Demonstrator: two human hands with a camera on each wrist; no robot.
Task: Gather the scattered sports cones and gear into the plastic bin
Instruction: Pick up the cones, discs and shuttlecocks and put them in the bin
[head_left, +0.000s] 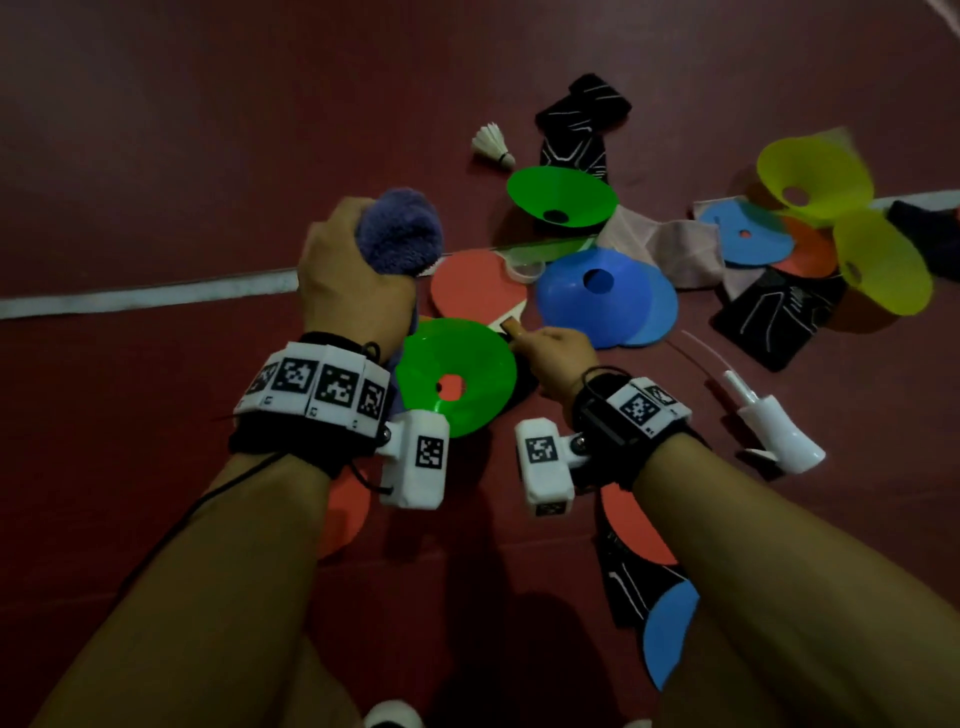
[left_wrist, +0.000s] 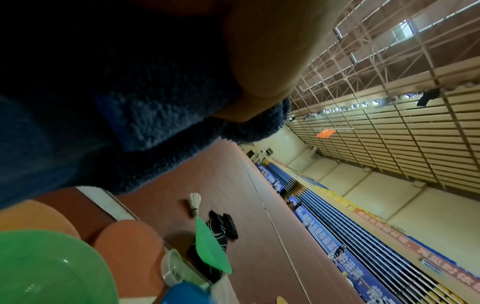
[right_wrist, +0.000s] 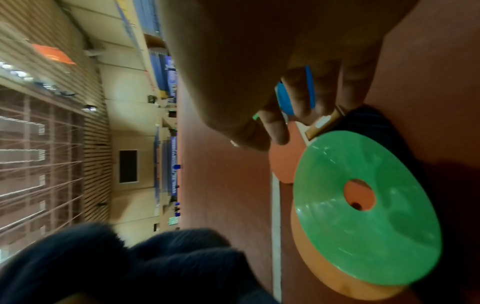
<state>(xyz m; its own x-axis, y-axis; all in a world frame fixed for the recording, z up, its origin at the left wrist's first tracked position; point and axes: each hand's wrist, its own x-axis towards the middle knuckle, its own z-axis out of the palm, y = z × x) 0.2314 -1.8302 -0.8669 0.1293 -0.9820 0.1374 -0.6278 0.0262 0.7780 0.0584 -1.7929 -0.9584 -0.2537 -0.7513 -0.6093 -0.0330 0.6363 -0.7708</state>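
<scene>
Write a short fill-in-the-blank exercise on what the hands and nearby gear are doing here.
1. The left hand grips a fluffy ____ towel.
2. The right hand closes on the paddle by its ____.
3. The green cone between the wrists sits on an ____ cone.
4. The shuttlecock lies beside a black ____.

Missing words: blue; handle; orange; sock

My left grip (head_left: 358, 270) bunches a fluffy blue towel (head_left: 401, 231); my right grip (head_left: 558, 358) reaches the paddle handle (head_left: 511, 328) beside a flat green cone (head_left: 457, 382) on the floor.
</scene>
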